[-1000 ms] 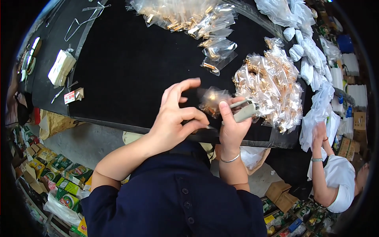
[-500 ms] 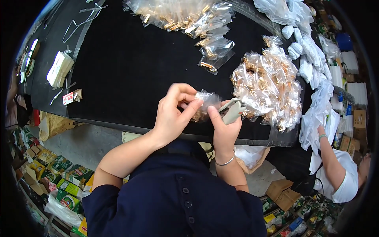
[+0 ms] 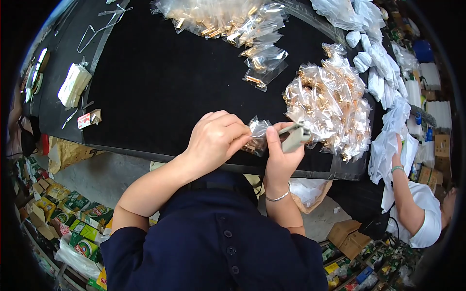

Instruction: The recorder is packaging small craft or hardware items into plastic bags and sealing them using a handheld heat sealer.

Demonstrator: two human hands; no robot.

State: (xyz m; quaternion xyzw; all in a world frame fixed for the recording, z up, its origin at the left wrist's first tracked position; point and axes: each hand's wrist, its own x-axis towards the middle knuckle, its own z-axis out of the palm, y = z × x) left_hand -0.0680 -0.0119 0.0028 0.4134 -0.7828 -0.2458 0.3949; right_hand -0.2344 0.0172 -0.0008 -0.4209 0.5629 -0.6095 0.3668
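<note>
The grip of the left hand (image 3: 216,138) is closed, its thumb and fingertips pinching the edge of a small clear bag (image 3: 257,139). This bag is thin, crinkled film with bright glints, and gold-coloured bits show inside; their exact shape is too small to tell. It sits between the two hands, above the near edge of the counter (image 3: 160,97), whose top is matt black and cloth-like. The right hand (image 3: 283,160) has its grip wrapped around a pale grey stapler (image 3: 296,139), smooth and rounded, with its thumb along the near side. Whether the right fingertips also touch the bag cannot be told. A slim silvery bangle (image 3: 278,196) rings the right wrist.

Just beyond the stapler lies a heap of filled bags (image 3: 330,104), glossy, creased and piled loosely, gold and copper tones showing through. Farther off, a spread of similar bags (image 3: 218,22) fans across the far side, its film smoother and flatter. At the far right are soft, puffy white plastic bags (image 3: 386,80), with a co-worker's arm (image 3: 404,194) reaching among them. On the left rest a block of whitish, layered sheets (image 3: 74,86) and a small red-and-white carton (image 3: 90,119).
</note>
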